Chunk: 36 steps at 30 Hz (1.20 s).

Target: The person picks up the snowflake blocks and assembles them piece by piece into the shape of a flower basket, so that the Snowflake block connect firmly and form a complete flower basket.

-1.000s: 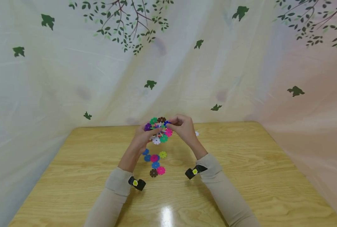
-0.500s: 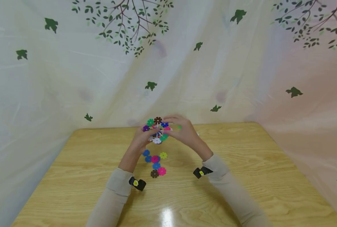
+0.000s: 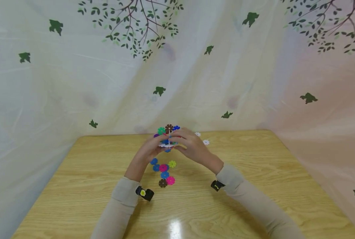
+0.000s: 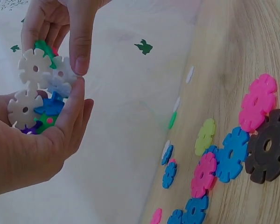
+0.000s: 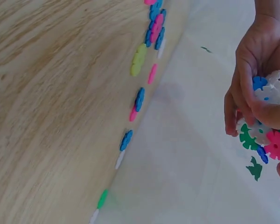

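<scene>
Above the table my left hand (image 3: 147, 148) holds a rounded cluster of notched snowflake discs (image 3: 169, 128) in white, green, blue, brown, purple and pink. From the other side my right hand (image 3: 193, 146) grips the same cluster, its fingers across the front. In the left wrist view a white disc (image 4: 35, 66) lies by the right thumb (image 4: 80, 51), while the left palm (image 4: 32, 149) supports the cluster from below. A pink disc (image 5: 276, 145) and a green disc (image 5: 247, 137) show in the right wrist view. Fingers hide much of the cluster.
Loose discs lie on the wooden table (image 3: 249, 186): a yellow disc (image 3: 172, 164), a pink disc (image 3: 170, 180), a brown disc (image 3: 163, 183) and several blue ones. White discs (image 3: 206, 142) lie right of the hands. A patterned cloth (image 3: 189, 73) hangs behind the table.
My right hand has let go of the blue disc's edge and moved over the cluster's front. The cluster has tilted, so its lower white disc shows nearly edge-on. My left hand keeps its hold.
</scene>
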### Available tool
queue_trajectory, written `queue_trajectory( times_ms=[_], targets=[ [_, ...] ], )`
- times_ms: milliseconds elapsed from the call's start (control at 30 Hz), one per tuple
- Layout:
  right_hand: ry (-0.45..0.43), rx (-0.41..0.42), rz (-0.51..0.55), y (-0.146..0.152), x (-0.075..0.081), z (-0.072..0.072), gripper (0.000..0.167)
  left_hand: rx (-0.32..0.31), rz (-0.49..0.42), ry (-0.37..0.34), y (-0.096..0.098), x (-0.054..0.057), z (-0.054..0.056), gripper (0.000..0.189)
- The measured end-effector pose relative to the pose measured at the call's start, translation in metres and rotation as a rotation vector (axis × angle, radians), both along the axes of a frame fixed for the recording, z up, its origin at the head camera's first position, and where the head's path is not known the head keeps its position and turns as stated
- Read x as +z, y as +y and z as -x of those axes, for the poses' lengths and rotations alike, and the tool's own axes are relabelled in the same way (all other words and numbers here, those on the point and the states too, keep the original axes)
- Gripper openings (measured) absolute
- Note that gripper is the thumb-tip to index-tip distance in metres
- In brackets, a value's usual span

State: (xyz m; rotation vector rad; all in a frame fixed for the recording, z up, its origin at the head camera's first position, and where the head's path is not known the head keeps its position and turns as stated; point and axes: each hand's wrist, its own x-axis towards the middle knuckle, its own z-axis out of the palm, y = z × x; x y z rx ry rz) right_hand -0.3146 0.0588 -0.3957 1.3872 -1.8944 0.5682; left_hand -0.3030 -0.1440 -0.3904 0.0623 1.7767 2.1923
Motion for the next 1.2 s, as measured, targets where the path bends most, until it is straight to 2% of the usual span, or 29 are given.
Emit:
queue_trajectory(
  times_ms=[67, 167, 267, 333, 467, 567, 633, 733, 800, 1033, 1200],
  targets=[
    [0.026, 0.004, 0.02, 0.0, -0.001, 0.001, 0.033, -0.032, -0.026, 0.006, 0.0, 0.001, 0.0, 0.018],
    [0.034, 0.0, 0.044, 0.001, 0.001, 0.001, 0.029, -0.082, -0.041, 0.053, -0.002, 0.002, -0.001, 0.018],
    [-0.007, -0.004, 0.081, 0.005, 0.004, -0.001, 0.029, -0.13, -0.043, 0.122, -0.004, 0.003, 0.0, 0.03],
    [-0.067, -0.005, 0.115, 0.008, 0.005, -0.002, 0.031, -0.147, -0.022, 0.172, -0.006, 0.002, 0.0, 0.044],
    [-0.309, 0.007, 0.201, 0.013, 0.008, -0.004, 0.035, -0.158, 0.01, 0.334, -0.011, 0.0, 0.002, 0.067],
    [-0.559, 0.014, 0.266, 0.017, 0.01, -0.007, 0.038, -0.141, 0.011, 0.463, -0.013, -0.002, 0.003, 0.073],
    [-0.735, 0.052, 0.308, 0.019, 0.012, -0.008, 0.04, -0.131, 0.012, 0.511, -0.014, -0.002, 0.003, 0.074],
    [-0.961, 0.148, 0.36, 0.021, 0.015, -0.008, 0.042, -0.115, 0.004, 0.517, -0.013, -0.001, 0.003, 0.072],
    [-1.068, 0.208, 0.39, 0.022, 0.015, -0.006, 0.043, -0.107, -0.004, 0.503, -0.013, 0.0, 0.002, 0.068],
    [-1.336, 0.321, 0.477, 0.022, 0.006, 0.003, 0.042, -0.046, -0.02, 0.504, -0.01, -0.001, 0.001, 0.059],
    [-1.482, 0.327, 0.53, 0.02, -0.002, 0.008, 0.044, 0.003, 0.004, 0.437, -0.008, 0.0, 0.001, 0.053]
  ],
)
